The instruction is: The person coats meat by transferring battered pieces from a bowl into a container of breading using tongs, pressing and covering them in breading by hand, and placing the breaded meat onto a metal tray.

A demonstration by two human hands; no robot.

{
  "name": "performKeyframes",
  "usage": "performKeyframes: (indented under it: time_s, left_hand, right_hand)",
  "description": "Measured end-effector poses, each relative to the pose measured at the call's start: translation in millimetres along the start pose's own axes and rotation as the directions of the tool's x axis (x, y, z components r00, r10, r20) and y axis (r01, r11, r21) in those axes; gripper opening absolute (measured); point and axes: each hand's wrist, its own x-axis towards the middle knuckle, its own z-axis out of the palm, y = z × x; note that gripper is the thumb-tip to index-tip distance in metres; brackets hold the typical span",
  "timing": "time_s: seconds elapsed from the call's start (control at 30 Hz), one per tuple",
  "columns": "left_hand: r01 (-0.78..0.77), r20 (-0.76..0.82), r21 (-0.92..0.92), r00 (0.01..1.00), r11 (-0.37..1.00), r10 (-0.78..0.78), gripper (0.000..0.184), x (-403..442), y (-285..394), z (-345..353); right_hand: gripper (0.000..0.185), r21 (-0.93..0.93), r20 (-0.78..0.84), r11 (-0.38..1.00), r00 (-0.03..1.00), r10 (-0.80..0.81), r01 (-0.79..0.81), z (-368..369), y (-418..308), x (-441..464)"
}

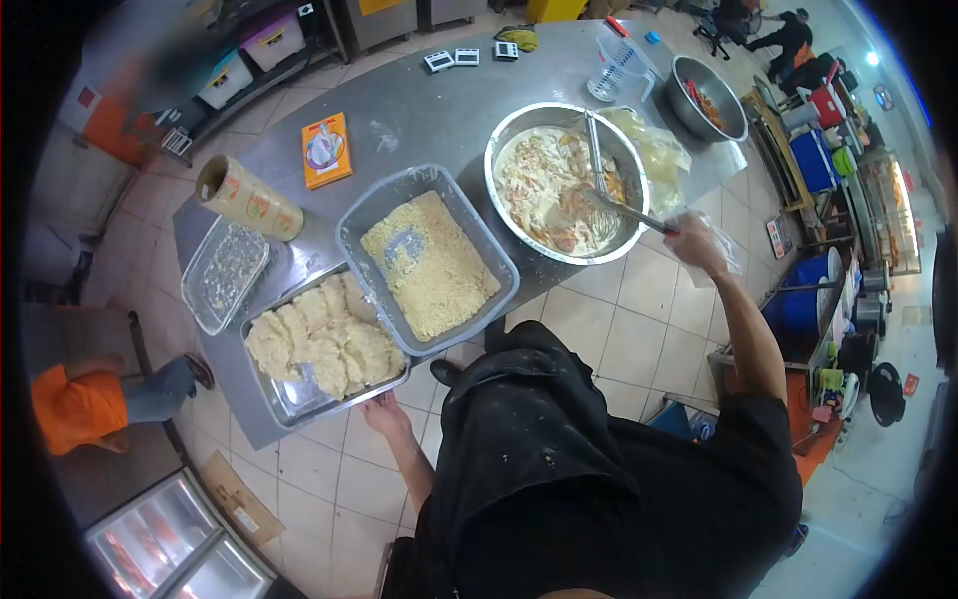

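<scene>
- Apparently, the work is at a middle stage: on the steel table, some pieces look finished and others seem to wait.
- The grey tub, near the middle, contains a pale dry crumb, with one spot where its bottom shows; I judge that plenty remains.
- The metal bowl, to the right of the tub, contains the wet pieces, lying in a whitish mixture; these, I think, are what is left.
- The metal tray, at the near left edge, carries the coated pieces. They fill most of it, with some bare metal showing, so this part seems done.
- The right hand is closed around the dark handle end of a long metal utensil, which reaches over the rim into the wet pieces.
- The left hand is at the near edge of the tray, with its fingers partly hidden; I cannot tell whether it grips the rim or only touches it.
</scene>
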Motion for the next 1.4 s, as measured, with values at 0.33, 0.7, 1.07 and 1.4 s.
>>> performKeyframes:
  time_s: [0.33,0.7,1.07,1.4]
  left_hand:
    - [0.280,-0.355,0.353,0.923,0.893,-0.149,0.064,-39,26,31]
    - [0.223,0.172,0.368,0.938,0.903,-0.302,0.048,-54,22,93]
    - [0.210,0.111,0.368,0.957,0.906,-0.267,0.034,-55,17,122]
    - [0.161,0.079,0.462,0.972,0.872,-0.221,0.036,-50,13,121]
  right_hand:
    - [0.035,0.420,0.181,0.907,0.982,-0.053,-0.028,-62,-84,-81]
    - [0.037,0.610,0.280,0.780,0.959,-0.049,-0.138,36,-67,-64]
    - [0.038,0.456,-0.133,0.787,0.906,-0.401,0.416,63,-143,74]
    - [0.045,-0.037,0.095,0.398,0.399,-0.912,0.917,232,-392,132]
